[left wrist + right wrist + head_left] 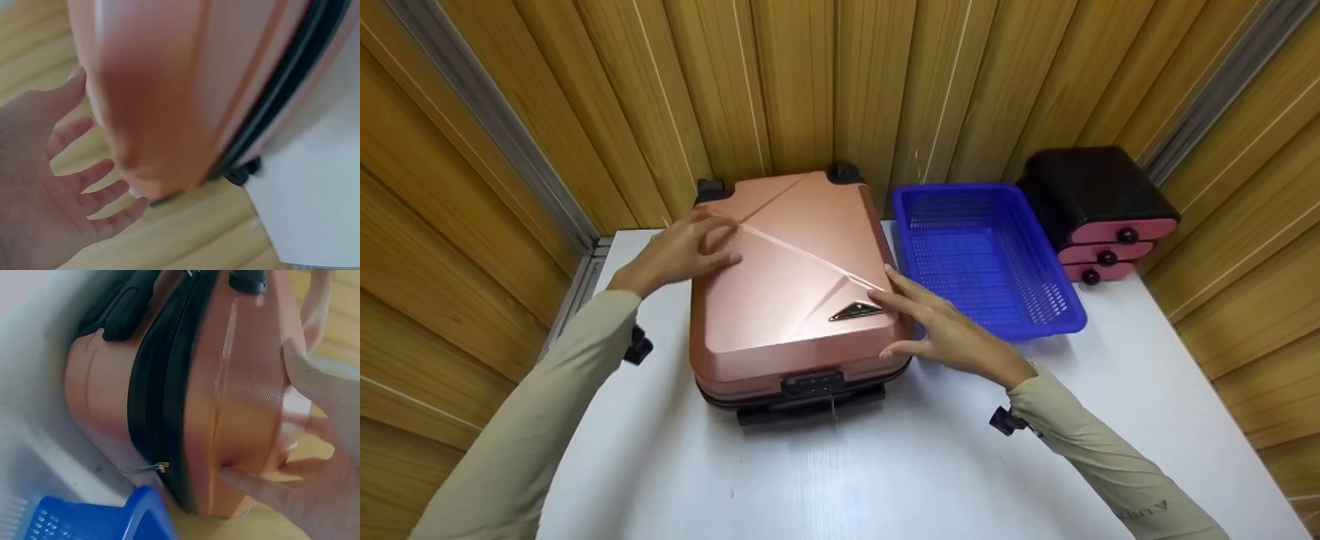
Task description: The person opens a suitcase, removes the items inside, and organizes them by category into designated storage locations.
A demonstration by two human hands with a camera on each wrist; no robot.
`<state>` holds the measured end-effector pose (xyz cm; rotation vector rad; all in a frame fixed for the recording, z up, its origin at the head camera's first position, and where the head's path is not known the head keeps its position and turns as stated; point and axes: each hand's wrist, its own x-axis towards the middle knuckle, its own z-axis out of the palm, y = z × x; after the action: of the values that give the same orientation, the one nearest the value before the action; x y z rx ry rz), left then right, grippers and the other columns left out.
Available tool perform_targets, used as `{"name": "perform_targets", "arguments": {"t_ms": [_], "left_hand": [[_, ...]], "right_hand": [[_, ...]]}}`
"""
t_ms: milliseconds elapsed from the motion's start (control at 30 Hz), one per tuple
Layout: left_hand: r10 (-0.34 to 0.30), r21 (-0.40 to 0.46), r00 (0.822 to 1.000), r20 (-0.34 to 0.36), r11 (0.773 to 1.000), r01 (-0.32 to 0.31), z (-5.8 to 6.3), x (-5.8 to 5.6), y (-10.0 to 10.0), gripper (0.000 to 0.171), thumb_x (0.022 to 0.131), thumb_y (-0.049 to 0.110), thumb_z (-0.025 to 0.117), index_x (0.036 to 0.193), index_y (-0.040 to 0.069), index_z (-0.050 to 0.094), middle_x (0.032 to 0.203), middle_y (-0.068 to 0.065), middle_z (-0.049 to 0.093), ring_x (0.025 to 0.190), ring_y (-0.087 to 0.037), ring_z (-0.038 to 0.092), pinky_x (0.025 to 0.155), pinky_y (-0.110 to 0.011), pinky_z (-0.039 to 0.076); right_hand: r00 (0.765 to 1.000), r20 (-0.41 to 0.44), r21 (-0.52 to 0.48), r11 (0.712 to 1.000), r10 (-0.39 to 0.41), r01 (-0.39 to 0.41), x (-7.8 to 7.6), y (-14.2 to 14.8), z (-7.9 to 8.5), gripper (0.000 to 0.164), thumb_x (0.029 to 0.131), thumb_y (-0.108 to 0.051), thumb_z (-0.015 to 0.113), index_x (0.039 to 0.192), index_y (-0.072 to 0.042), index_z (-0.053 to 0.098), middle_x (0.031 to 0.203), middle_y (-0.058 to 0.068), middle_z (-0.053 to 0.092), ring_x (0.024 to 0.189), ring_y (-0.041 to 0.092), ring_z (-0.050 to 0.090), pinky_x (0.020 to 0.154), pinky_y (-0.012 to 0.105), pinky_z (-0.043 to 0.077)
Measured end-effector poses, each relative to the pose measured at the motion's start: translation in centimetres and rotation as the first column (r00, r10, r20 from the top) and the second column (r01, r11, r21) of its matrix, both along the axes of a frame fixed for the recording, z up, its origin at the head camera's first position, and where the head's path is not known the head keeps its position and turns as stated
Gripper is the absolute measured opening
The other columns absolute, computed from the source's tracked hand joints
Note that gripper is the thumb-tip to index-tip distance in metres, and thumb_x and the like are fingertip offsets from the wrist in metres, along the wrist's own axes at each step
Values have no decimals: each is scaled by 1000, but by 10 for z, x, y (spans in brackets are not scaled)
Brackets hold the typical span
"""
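Suitcase, rose-pink: one, lying flat on the bench (960, 457), at its back edge, nearer the back-left corner; upper shell (787, 277) facing up.
Long axis: from the wheels (846, 174) at the bench's back edge toward its front edge, lock (814, 382) end nearest you.
Left hand (675, 251): over the shell's left side, toward the wheels; fingers spread, slightly bent, pinching nothing; full contact cannot be told.
Right hand (945, 326): at the shell's right edge, lock end; fingers spread, tips against the shell.
Key relation: your hands stand diagonally across the shell; zip (162, 368) runs below it, its pull (162, 467) on your right hand's side.
Nearer the lock: your right.
Basket, blue (1039, 330): just right of the suitcase.
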<state>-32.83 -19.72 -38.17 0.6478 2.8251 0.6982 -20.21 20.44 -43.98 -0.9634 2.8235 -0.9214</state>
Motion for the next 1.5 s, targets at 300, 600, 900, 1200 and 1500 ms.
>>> {"name": "perform_targets", "arguments": {"t_ms": [300,600,900,1200,1500], "left_hand": [[9,52,989,147,998,-17,-20,-68,-3,86,101,52,65,167,12,27,173,-22,14,159,-45,12,123,-69,17],[1,-46,987,162,999,6,-12,-74,-6,95,98,61,63,168,12,22,173,-25,9,159,-49,7,121,-73,16],[34,-156,981,189,988,-4,7,-68,-17,104,97,67,62,168,8,15,171,-29,10,157,-52,10,120,-74,16],[113,-266,992,47,959,-97,13,-19,-69,113,92,73,62,162,-7,23,159,-45,22,141,-66,30,111,-77,31],[184,-303,894,-409,896,-323,-9,44,-70,87,89,70,69,87,-17,60,83,-39,63,74,-54,65,63,-66,51]], "right_hand": [[976,-218,126,992,27,1,22,-15,-16,101,82,-25,90,165,-15,34,172,17,25,157,44,24,115,62,39],[947,-320,221,975,41,33,26,-38,-11,96,84,-37,87,163,-12,38,170,14,31,151,62,19,109,69,42],[966,-250,188,982,58,-10,18,-43,-8,90,90,-24,84,165,-17,35,173,10,27,154,59,8,116,66,36],[958,-266,226,973,112,-51,-20,-46,4,90,88,-10,84,164,-22,38,170,9,34,153,52,26,118,62,36],[990,-138,55,998,-29,37,-28,-50,1,63,104,-18,66,162,-17,41,172,18,22,156,45,24,121,67,25]]}}
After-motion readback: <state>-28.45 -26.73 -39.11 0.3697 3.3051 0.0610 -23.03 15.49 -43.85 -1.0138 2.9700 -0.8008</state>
